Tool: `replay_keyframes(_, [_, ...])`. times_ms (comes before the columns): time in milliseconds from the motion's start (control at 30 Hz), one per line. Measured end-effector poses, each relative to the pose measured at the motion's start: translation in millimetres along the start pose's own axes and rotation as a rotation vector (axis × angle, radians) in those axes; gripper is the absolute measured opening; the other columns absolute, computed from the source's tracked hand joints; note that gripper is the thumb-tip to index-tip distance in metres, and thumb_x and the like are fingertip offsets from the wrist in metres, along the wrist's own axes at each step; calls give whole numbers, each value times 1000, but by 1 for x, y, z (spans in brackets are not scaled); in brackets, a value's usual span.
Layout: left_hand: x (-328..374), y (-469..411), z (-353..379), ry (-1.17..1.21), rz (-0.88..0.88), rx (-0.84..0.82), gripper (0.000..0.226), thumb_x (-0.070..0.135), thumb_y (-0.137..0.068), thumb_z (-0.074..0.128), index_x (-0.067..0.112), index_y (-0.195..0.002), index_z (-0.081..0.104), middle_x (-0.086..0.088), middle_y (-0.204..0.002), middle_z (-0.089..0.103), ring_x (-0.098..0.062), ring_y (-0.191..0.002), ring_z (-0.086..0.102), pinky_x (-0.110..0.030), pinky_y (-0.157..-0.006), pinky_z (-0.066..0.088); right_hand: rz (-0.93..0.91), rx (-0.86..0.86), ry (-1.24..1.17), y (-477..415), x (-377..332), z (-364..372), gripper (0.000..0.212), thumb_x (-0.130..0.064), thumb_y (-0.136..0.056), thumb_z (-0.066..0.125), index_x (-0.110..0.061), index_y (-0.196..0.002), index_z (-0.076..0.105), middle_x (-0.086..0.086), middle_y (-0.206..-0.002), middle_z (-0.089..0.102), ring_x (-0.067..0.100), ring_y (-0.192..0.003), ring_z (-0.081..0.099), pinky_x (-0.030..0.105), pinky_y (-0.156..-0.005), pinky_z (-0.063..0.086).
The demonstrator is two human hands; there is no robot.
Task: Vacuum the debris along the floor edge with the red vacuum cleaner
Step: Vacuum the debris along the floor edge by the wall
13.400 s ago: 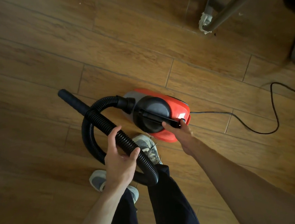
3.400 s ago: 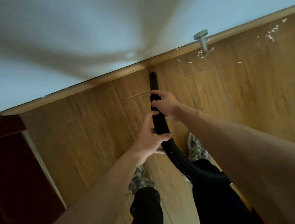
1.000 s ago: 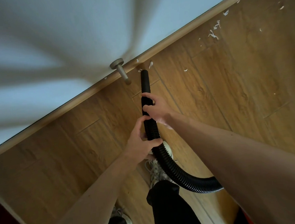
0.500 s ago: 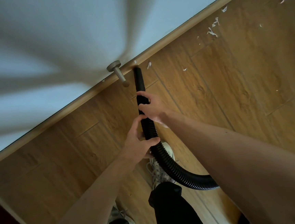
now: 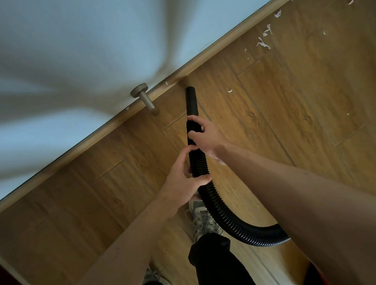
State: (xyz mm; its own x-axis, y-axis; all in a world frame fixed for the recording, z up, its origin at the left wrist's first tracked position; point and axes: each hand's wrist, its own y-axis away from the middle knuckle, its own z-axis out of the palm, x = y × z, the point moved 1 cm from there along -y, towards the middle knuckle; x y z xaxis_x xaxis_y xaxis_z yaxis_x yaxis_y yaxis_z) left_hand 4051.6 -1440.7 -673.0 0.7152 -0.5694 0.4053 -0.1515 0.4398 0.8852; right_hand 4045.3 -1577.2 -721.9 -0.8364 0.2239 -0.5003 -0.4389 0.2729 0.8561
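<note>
nozzle (image 5: 191,101) has slid past the doorstop (image 5: 143,96); left hand (image 5: 183,179) and right hand (image 5: 205,135) fingers (image 5: 194,120) grip the hose (image 5: 213,203), aiming it at scraps (image 5: 263,42).

Wood-plank floor (image 5: 293,110) carries white debris scraps (image 5: 263,44) (mostly near the skirting (image 5: 219,46)) and a metal doorstop (image 5: 147,101).

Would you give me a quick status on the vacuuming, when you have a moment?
Left hand, right hand both grip hose. Nozzle near baseboard. Door stopper just left; white scraps lie to the right.
</note>
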Motion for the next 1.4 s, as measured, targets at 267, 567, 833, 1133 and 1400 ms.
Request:
replay_keyframes(267, [3,-6,8,-78,-32,-61,68,3,-84,76,55,-120,51,-6,-114,66,-23,-98,71,-38,-64,62,11,68,-86,2,17,-18,54,-7,-91,51,-34,-138,51,4,-116,57,19,-93,63,36,-77,59])
replay_keyframes(567, [18,-16,28,-213,-53,-98,67,8,-83,76,60,-117,50,-2,-110,66,-15,-91,72,-36,-65,63,32,97,-111,-1,26,-49,53,-10,-92,53,-32,-139,51,-5,-105,57,16,-91,64,36,-80,58])
replay_keyframes(833, [47,-19,54,-252,-101,-123,70,7,-85,74,49,-132,43,-6,-115,63,-22,-98,68,-36,-63,62,116,39,-134,1,13,-82,59,-5,-97,52,-31,-148,43,5,-124,55,21,-91,66,39,-73,62])
replay_keyframes(1133, [69,-22,59,-336,-108,-143,69,6,-87,71,46,-136,41,-7,-117,62,-21,-98,67,-33,-61,62,146,61,-229,0,5,-96,57,-7,-97,53,-32,-148,43,7,-130,56,13,-81,62,18,-43,49])
replay_keyframes(1400, [83,-31,60,-413,-105,-169,67,12,-85,76,54,-128,46,-3,-112,68,-19,-102,69,-50,-91,57,173,117,-314,0,2,-106,56,-5,-97,51,-31,-146,44,7,-129,56,16,-83,62,17,-42,48])
